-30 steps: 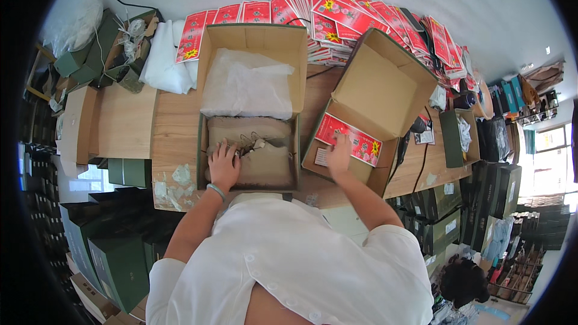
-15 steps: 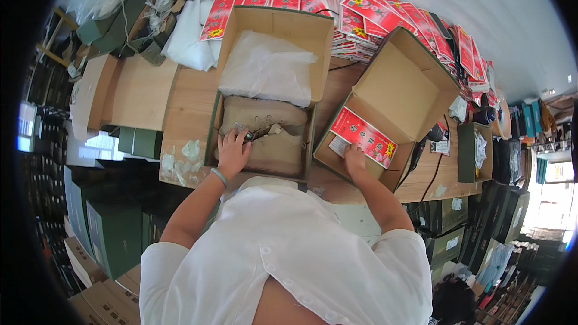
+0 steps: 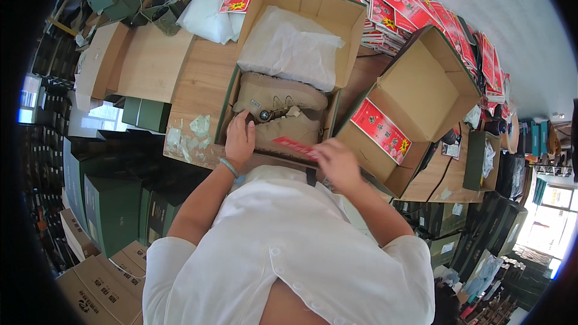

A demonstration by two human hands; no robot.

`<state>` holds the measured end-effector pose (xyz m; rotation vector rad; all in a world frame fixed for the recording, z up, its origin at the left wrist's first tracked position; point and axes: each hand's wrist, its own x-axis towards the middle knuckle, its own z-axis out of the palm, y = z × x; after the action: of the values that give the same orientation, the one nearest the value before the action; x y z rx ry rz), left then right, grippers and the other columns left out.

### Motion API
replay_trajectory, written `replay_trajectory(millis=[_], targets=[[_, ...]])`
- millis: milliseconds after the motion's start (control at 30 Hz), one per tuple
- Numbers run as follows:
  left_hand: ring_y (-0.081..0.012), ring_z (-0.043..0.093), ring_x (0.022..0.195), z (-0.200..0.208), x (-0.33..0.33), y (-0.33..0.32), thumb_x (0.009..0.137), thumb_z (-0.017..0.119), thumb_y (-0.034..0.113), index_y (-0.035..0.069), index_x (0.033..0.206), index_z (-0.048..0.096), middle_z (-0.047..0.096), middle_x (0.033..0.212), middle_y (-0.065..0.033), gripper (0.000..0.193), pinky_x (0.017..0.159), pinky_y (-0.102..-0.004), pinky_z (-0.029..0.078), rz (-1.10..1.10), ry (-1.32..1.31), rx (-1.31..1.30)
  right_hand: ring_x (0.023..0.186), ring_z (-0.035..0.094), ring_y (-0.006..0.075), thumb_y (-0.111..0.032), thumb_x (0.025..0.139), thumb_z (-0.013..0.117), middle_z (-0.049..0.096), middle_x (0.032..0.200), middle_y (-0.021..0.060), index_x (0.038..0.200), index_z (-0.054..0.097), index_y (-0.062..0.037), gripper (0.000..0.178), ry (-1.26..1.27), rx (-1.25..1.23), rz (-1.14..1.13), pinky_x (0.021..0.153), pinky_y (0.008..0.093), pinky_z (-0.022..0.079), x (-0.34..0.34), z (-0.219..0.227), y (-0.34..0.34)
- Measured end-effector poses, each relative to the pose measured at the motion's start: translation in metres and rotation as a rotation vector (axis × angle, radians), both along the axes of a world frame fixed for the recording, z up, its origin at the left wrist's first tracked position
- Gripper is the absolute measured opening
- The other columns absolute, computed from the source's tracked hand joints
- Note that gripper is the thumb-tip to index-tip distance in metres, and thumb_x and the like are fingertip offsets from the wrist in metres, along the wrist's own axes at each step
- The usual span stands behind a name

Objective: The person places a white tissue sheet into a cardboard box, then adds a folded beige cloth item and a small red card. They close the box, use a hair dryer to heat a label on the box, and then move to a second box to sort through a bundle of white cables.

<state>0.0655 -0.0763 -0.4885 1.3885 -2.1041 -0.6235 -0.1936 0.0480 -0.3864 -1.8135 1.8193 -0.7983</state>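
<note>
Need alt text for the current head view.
A person's right hand holds a flat red item over an open box of tan shoes; the left hand is at the shoes' left end. To the right, a second open box contains a red floral packet.

Blurred print on our held red card (image 3: 296,146), characters on the boxed red sheet (image 3: 381,130), on far red sheets (image 3: 409,3), on near-left cartons (image 3: 99,292)
</note>
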Motion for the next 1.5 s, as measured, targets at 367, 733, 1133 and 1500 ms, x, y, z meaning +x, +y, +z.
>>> replay_trajectory(millis=[367,733,1133,1500], targets=[[-0.0321,0.057,0.118,-0.003,0.006,0.000,0.103,0.045,0.019,-0.002,0.136,0.048,0.060,0.127,-0.0187,0.038,0.103,-0.0416,0.042,0.003,0.272,0.065,0.096,0.063,0.0346,-0.025,0.092,0.063,0.067,0.101,0.0137,0.107,0.072,-0.0078,0.024,-0.038,0.189,0.001,0.085,0.0426,0.051,0.020,-0.055,-0.018],[-0.0353,0.056,0.114,-0.004,0.000,-0.002,0.101,0.046,0.018,0.002,0.129,0.054,0.062,0.121,-0.0165,0.033,0.101,-0.0448,0.041,-0.067,0.039,-0.047,0.147,0.021,0.0420,-0.042,0.075,0.081,0.023,0.160,0.0154,0.157,0.015,-0.0204,0.107,0.556,0.689,-0.451,0.114,0.0600,0.026,-0.202,-0.127,0.034],[-0.0362,0.055,0.114,-0.005,0.005,0.000,0.101,0.048,0.019,0.002,0.128,0.053,0.062,0.121,-0.0172,0.033,0.100,-0.0458,0.041,-0.061,0.012,0.014,0.081,0.069,0.0384,-0.015,0.087,0.061,0.069,0.084,0.0180,0.088,0.058,-0.0061,0.010,0.575,0.167,-0.659,0.074,0.0478,0.055,-0.224,-0.112,0.039],[-0.0350,0.051,0.112,-0.026,0.007,0.004,0.094,0.055,0.007,-0.002,0.121,0.046,0.052,0.119,-0.0202,0.030,0.101,-0.0434,0.038,0.068,0.340,-0.169,0.089,0.066,0.0387,-0.024,0.090,0.064,0.068,0.090,0.0189,0.105,0.061,-0.0069,0.023,0.050,0.016,-0.188,0.076,0.0473,0.053,-0.068,0.012,-0.067]])
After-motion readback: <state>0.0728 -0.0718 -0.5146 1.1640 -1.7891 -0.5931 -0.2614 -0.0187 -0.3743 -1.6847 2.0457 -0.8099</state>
